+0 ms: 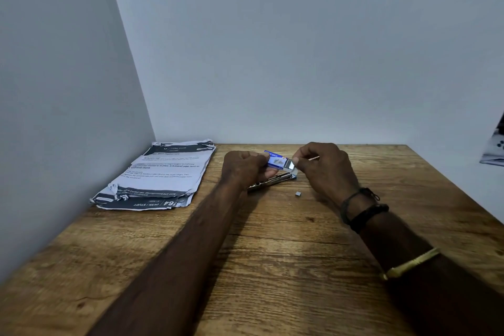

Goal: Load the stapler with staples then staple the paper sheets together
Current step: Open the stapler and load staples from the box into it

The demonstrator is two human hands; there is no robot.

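I am at a wooden table point(272, 267) with a strong brown grain, pushed into a corner where two plain pale walls point(300, 49) meet. At the far left of the top, against the corner, lies one pile of crumpled printed paper sheets point(161, 174), their edges torn and curled (I cannot count how many are in it).

My left hand point(245, 168) is curled around one small blue staple box point(276, 160), fingers closed on its left end and holding it just above the table. My right hand point(324, 169) pinches the box's open right end, thumb and forefinger drawn together on the pale flap or inner tray there; which of the two, I cannot tell. The other fingers are loosely folded.

Directly under the box, one metal stapler point(272, 181) lies on the wood, partly hidden by my left hand. One small grey piece of staples point(298, 194) sits loose on the table near my right wrist. That arm wears two dark cord bracelets point(362, 210) and one gold bangle point(411, 263).
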